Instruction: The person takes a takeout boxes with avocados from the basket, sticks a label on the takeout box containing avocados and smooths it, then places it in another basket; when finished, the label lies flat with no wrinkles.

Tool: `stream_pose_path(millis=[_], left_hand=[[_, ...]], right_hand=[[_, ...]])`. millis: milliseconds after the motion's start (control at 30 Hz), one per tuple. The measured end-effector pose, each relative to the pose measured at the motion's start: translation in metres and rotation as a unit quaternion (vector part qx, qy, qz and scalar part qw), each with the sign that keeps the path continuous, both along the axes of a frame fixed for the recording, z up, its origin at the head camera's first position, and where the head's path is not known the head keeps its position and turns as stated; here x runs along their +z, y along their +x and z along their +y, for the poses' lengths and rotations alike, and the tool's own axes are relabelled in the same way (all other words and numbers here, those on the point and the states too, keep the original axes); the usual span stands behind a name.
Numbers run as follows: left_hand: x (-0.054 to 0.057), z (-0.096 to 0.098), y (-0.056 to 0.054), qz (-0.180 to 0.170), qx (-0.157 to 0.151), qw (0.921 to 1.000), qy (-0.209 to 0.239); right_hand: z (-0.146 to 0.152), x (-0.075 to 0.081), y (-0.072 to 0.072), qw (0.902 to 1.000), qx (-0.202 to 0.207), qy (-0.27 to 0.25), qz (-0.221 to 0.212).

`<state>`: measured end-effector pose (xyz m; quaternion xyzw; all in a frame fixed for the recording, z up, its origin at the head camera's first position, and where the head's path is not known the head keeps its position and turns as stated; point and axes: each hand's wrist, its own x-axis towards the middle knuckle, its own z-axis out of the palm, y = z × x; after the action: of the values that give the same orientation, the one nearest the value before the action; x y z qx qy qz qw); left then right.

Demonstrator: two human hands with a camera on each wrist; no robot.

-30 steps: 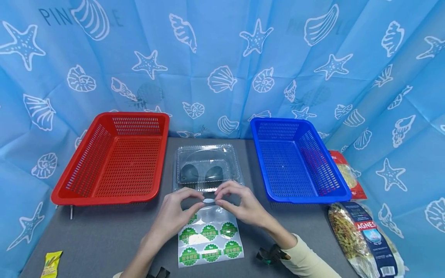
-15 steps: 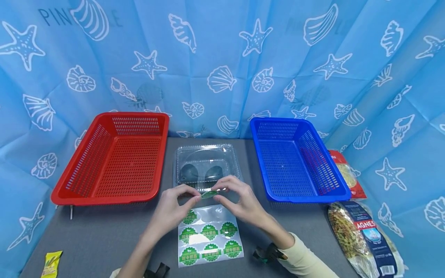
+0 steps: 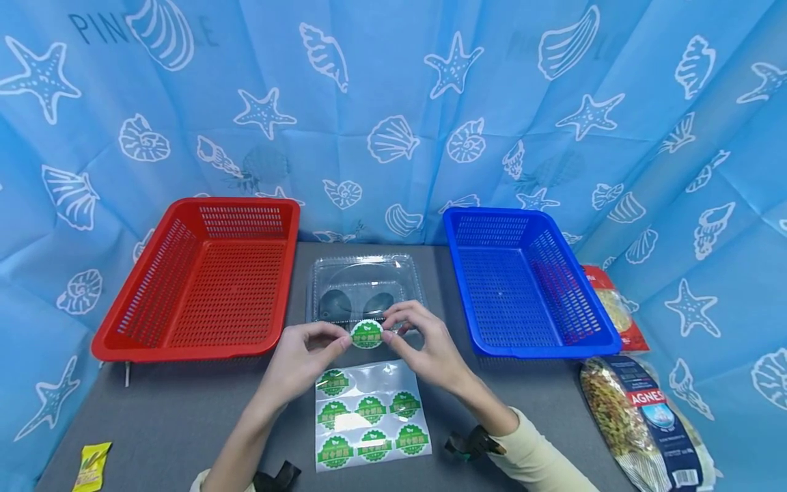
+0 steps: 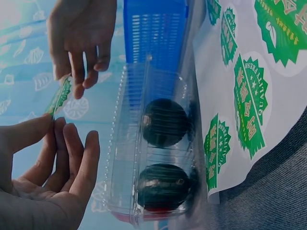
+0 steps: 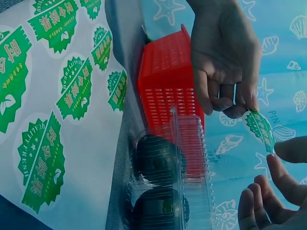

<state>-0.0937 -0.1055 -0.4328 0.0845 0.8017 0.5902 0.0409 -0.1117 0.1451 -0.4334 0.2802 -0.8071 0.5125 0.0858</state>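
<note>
Sticker [image 3: 367,334] pinched by left hand [image 3: 299,356], right hand [image 3: 428,348], label sheet [image 3: 371,417] nearer, clear box [image 3: 369,275] beyond

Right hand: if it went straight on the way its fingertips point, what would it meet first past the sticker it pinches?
Most likely the left hand, which pinches the opposite edge of the sticker. The head view leaves depth unclear, so the exact line is a judgement.
</note>
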Motion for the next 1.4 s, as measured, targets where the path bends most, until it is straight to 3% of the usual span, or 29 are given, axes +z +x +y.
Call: stream_pose_path(millis=[167, 467, 667, 900, 1200, 1400], left_hand=[[0.002, 0.001, -0.001, 0.001, 0.009, 0.9999, -0.006], [0.008, 0.001, -0.009, 0.030, 0.021, 0.9988, -0.032], [0.014, 0.000, -0.028, 0.064, 0.018, 0.9975, -0.023], [0.020, 0.007, -0.053, 0.079, 0.045, 0.9939, -0.063], [0.023, 0.012, -0.078, 0.057, 0.046, 0.9912, -0.110], [0.021, 0.014, -0.086, 0.053, 0.050, 0.9889, -0.129]], right_hand=[[-0.001, 0.003, -0.002, 0.9998, -0.008, 0.004, -0.020], [-0.006, 0.016, -0.012, 0.9993, -0.026, 0.021, -0.013], [-0.012, 0.028, -0.032, 0.9974, -0.055, 0.029, -0.035], [-0.019, 0.027, -0.055, 0.9918, -0.100, 0.045, -0.065], [-0.020, 0.020, -0.077, 0.9852, -0.128, 0.063, -0.095], [-0.019, 0.010, -0.087, 0.9828, -0.130, 0.072, -0.109]])
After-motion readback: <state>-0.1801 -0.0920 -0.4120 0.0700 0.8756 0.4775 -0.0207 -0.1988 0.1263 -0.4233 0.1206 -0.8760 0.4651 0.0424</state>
